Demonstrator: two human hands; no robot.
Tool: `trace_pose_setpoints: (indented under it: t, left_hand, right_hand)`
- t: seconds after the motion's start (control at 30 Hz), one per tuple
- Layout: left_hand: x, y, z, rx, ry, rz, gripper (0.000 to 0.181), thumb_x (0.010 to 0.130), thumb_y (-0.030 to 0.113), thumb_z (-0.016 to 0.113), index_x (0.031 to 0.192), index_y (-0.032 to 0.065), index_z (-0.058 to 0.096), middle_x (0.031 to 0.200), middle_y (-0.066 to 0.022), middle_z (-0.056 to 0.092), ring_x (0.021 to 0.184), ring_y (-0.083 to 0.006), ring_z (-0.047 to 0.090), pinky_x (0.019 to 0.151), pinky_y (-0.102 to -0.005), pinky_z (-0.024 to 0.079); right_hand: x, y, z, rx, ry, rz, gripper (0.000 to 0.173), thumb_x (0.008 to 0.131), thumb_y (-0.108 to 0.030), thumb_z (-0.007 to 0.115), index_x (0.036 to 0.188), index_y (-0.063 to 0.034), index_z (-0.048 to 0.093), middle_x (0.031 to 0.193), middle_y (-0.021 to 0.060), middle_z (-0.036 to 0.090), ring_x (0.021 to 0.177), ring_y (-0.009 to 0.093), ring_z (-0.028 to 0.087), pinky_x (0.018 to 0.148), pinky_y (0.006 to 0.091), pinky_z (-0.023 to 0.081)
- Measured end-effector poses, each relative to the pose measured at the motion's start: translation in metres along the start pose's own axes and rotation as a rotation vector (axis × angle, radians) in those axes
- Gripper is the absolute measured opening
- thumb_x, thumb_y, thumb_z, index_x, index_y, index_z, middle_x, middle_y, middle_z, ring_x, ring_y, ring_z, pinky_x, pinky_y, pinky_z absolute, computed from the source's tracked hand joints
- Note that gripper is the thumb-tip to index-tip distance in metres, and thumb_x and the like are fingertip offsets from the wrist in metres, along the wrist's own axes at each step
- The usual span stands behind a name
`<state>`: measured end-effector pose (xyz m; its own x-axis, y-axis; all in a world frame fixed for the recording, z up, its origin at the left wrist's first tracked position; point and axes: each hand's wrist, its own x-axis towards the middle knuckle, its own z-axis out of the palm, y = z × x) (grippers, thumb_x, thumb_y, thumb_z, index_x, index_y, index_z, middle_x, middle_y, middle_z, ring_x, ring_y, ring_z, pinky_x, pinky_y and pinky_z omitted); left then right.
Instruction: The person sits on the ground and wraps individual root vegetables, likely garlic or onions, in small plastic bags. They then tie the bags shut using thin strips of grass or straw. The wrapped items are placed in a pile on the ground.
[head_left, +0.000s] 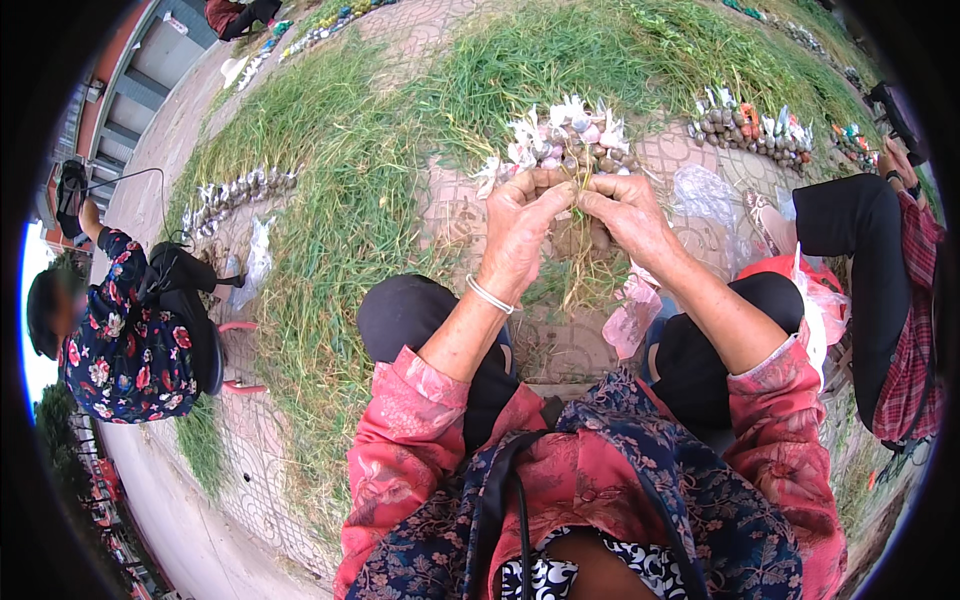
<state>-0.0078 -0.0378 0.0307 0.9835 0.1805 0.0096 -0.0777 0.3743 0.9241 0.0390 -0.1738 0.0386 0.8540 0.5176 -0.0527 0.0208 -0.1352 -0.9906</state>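
My left hand (534, 206), with a white bangle at its wrist, pinches thin yellow-green stems (579, 174) between thumb and finger. From the right, my right hand (621, 214) pinches the same stems, the fingertips of both hands nearly touching. Pale, root-like strands (581, 274) hang below the fingers. Just beyond my hands lies a heap of small knotted plastic bags (574, 127), white and pink, with brown rounded contents. What fills them cannot be told. A crumpled pink plastic bag (632, 319) lies by my right knee.
Cut grass (337, 247) covers much of the brick paving at left and beyond. More bundled rows (750, 135) lie at right, others (240, 196) at left. A clear plastic bag (705, 195) and a red bag (821, 289) are at right. People sit on both sides.
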Motion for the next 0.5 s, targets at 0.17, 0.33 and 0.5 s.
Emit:
trace_pose_setpoints:
  t: [0.17, 0.33, 0.5]
  left_hand:
    - [0.0003, -0.0004, -0.0009, 0.067, 0.020, 0.057, 0.014, 0.074, 0.001, 0.059, 0.087, -0.0024, 0.057, 0.082, -0.0038, 0.059, 0.070, -0.0075, 0.053, 0.063, -0.0192, 0.043]
    - [0.0028, -0.0003, -0.0017, -0.005, 0.059, 0.074, 0.013, 0.076, 0.000, 0.058, 0.088, -0.0024, 0.058, 0.081, -0.0038, 0.060, 0.070, -0.0073, 0.054, 0.063, -0.0191, 0.043]
    - [0.0016, -0.0020, 0.0003, -0.019, 0.058, 0.105, 0.015, 0.077, 0.006, 0.060, 0.091, 0.0013, 0.059, 0.083, -0.0020, 0.061, 0.068, -0.0048, 0.052, 0.055, -0.0172, 0.038]
  right_hand:
    - [-0.0021, -0.0042, 0.0011, -0.044, 0.023, -0.046, 0.017, 0.079, -0.015, 0.056, 0.074, -0.0001, 0.061, 0.053, -0.0001, 0.052, 0.046, 0.005, 0.047, 0.041, 0.0228, 0.037]
    - [-0.0027, 0.0001, 0.0023, -0.132, 0.021, -0.105, 0.018, 0.077, -0.014, 0.057, 0.068, 0.0012, 0.058, 0.053, -0.0029, 0.050, 0.050, 0.004, 0.042, 0.045, 0.0237, 0.034]
    - [-0.0050, 0.0013, 0.0020, -0.185, -0.026, -0.113, 0.020, 0.076, -0.015, 0.057, 0.066, 0.0012, 0.057, 0.050, -0.0012, 0.046, 0.049, 0.005, 0.038, 0.044, 0.0251, 0.031]
